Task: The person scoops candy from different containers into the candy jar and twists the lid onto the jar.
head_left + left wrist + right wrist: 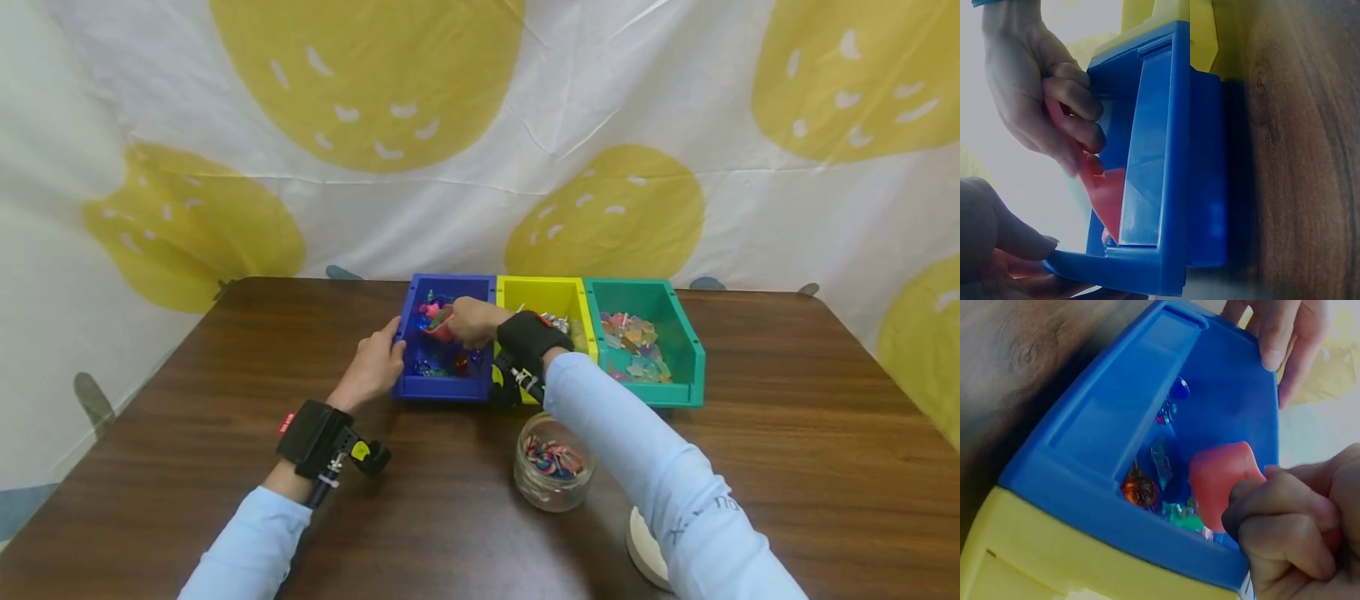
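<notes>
My right hand grips a small pinkish-red scoop by its handle, fingers curled round it. The scoop's head is down inside the blue bin, among shiny coloured beads or gem-like trinkets. In the head view, greenish and pink pieces show at the scoop. My left hand holds the blue bin's left wall, the thumb over the rim and the fingers outside, as the left wrist view shows from close by.
A yellow bin and a green bin with pastel pieces adjoin the blue one. A clear jar of swirl-coloured pieces stands in front, with a white lid partly under my right sleeve. A printed cloth hangs behind the table.
</notes>
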Available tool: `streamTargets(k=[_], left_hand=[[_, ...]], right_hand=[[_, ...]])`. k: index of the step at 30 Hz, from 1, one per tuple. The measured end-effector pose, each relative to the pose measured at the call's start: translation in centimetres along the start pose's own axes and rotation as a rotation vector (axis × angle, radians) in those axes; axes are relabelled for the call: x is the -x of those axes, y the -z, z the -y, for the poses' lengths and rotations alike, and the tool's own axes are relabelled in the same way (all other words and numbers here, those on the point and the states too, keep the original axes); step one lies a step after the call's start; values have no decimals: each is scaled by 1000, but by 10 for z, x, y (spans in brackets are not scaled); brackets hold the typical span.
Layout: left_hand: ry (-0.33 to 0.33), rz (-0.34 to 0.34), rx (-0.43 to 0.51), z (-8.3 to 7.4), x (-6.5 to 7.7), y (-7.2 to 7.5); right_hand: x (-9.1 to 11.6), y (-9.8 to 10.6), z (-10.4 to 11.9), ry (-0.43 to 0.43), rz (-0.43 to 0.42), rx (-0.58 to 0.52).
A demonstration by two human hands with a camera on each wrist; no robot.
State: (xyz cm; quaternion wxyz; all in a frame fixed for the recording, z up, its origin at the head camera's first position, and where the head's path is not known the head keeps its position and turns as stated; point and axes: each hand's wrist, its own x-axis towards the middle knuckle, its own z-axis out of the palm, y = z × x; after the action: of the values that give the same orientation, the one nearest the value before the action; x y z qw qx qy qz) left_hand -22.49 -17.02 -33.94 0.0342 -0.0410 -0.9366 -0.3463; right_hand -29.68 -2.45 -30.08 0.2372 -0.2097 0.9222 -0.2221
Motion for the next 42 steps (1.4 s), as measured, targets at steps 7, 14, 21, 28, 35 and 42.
streamTargets(k=[7, 14, 21, 28, 35, 42], left_hand=[[19, 18, -8, 0, 0, -1], [13, 5, -21, 2, 0, 1], [25, 30, -2, 3, 0, 0], [35, 41, 15, 1, 1, 1], [13, 27, 6, 2, 1, 2], [-21, 14, -8, 3, 0, 2]], right_hand=[[12, 2, -4, 68, 9, -66], [19, 5, -8, 88, 13, -124], [24, 5, -12, 95, 48, -242], [31, 7, -14, 76, 55, -329], [38, 7, -19, 82, 91, -415], [40, 8, -26, 107, 46, -507]])
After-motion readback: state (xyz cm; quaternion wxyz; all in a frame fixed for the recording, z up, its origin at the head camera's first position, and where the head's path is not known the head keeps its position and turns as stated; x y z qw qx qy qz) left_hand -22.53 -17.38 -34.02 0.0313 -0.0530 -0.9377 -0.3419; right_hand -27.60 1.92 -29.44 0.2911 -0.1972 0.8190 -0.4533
